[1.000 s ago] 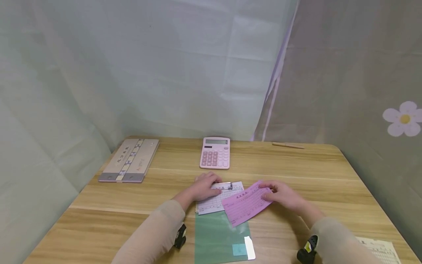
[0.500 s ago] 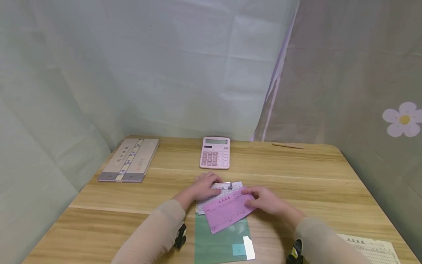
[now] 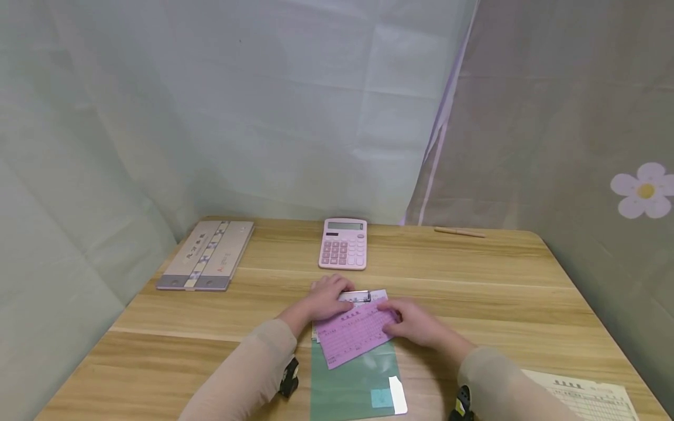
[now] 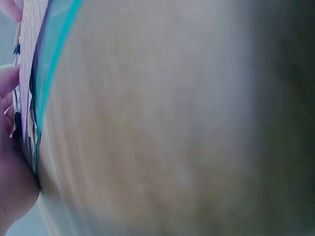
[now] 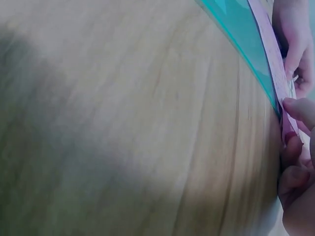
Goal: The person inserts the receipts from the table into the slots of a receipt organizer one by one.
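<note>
A pink printed form [image 3: 355, 336] slants across the white forms [image 3: 379, 295] on a green translucent clipboard [image 3: 353, 383]. My right hand [image 3: 416, 324] pinches the pink form's right edge between thumb and fingers; the right wrist view shows this pinch on the form [image 5: 273, 54] from the side. My left hand [image 3: 329, 298] grips the top left of the clipboard by its metal clip [image 3: 360, 296], thumb on the near side. In the left wrist view the left hand [image 4: 15, 172] lies against the board's edge. Part of the clip and the white forms' left part are hidden.
A pink calculator [image 3: 343, 244] lies behind the clipboard. At the far left is a flat beige-and-grey folder or book [image 3: 210, 254] with a patterned band. A pen [image 3: 459, 232] lies along the back edge. A cream form [image 3: 590, 397] sits at the front right, partly under the right sleeve.
My right hand has brought the pink form leftward over the white forms, more of which it now covers. My left hand has stayed at the clip. More of the cream form shows.
</note>
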`<action>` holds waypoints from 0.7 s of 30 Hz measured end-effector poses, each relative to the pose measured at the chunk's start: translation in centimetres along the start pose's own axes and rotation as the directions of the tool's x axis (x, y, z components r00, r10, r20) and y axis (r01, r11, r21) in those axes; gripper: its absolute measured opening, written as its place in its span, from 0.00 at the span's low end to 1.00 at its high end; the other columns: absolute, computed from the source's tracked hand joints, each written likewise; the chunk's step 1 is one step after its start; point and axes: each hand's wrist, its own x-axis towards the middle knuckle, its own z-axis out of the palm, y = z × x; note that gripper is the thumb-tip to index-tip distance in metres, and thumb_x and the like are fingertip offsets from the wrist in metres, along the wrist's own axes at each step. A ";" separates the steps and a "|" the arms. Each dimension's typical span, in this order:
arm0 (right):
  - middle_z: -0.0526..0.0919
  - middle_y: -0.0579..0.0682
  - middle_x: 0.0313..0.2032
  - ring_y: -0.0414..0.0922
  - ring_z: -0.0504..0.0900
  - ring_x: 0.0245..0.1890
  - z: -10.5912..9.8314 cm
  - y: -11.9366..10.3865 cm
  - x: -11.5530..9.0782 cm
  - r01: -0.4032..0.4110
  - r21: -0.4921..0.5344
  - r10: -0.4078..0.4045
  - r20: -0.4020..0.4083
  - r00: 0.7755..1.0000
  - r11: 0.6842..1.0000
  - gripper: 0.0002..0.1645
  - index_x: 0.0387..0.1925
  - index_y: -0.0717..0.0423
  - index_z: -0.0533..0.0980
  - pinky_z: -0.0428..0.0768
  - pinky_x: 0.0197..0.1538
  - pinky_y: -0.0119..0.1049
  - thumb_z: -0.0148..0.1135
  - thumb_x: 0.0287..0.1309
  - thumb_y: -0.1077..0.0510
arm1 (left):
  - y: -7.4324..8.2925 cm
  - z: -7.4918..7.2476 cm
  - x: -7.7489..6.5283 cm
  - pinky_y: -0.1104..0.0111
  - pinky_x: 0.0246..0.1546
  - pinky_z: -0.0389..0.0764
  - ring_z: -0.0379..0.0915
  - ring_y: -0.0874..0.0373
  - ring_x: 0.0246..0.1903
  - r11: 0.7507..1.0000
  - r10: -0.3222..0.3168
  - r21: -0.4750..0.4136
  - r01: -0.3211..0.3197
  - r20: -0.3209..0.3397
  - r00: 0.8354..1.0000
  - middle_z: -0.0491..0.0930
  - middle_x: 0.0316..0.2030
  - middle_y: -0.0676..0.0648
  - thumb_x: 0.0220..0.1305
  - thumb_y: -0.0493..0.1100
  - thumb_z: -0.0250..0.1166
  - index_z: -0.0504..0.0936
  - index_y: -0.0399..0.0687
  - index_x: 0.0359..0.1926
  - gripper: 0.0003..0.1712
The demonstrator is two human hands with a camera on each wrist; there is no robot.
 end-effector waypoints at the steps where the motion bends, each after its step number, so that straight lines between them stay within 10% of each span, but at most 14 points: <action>1: 0.78 0.52 0.50 0.45 0.74 0.46 0.1 0.0 0.0 0.003 -0.021 -0.003 -0.007 1.000 1.000 0.28 0.56 0.57 0.74 0.69 0.53 0.48 0.67 0.52 0.57 | 0.0 0.0 0.0 0.54 0.54 0.58 0.61 0.53 0.54 1.000 0.000 -0.003 0.000 -0.002 1.000 0.70 0.54 0.51 0.59 0.55 0.60 0.74 0.54 0.53 0.22; 21: 0.77 0.56 0.48 0.52 0.78 0.42 1.4 -1.2 0.0 -0.088 -0.340 0.041 -0.143 0.989 0.936 0.32 0.54 0.47 0.76 0.74 0.43 0.50 0.67 0.47 0.39 | 0.4 0.3 0.3 0.55 0.52 0.58 0.63 0.53 0.50 1.000 0.003 0.020 -0.002 -0.041 0.999 0.72 0.50 0.53 0.58 0.53 0.63 0.76 0.54 0.48 0.18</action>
